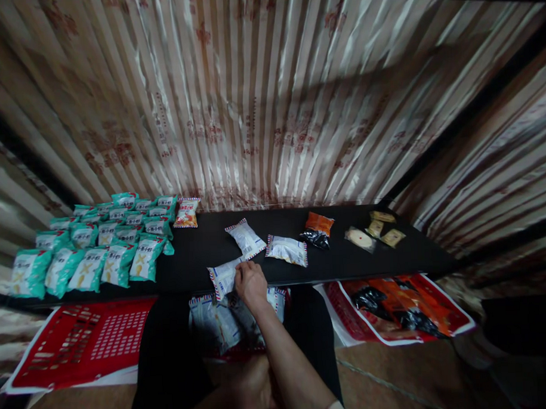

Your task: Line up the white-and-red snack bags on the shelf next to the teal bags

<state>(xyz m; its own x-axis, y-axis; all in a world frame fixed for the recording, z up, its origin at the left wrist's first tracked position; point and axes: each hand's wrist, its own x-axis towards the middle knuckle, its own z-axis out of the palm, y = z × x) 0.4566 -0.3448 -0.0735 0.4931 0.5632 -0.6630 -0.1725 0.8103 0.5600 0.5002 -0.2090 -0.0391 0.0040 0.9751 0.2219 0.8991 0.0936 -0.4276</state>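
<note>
My right hand (251,283) is closed on the edge of a white-and-blue snack bag (222,279) with a striped border, at the front edge of the black table. Two similar bags lie just behind it, a tilted snack bag (246,237) and another snack bag (286,251) to its right. Beneath my right forearm, several more silvery-blue snack bags (214,323) are heaped between my legs. My left hand (252,381) is low under that forearm, dark and blurred, its fingers hard to make out.
Rows of teal snack bags (87,269) stand at the left, beside one red-and-white bag (187,212). An orange-and-black packet (317,229), a round pale packet (360,238) and small gold packets (393,238) lie right. Red baskets (120,335) flank my legs; the right one (348,312) holds orange-and-black packets.
</note>
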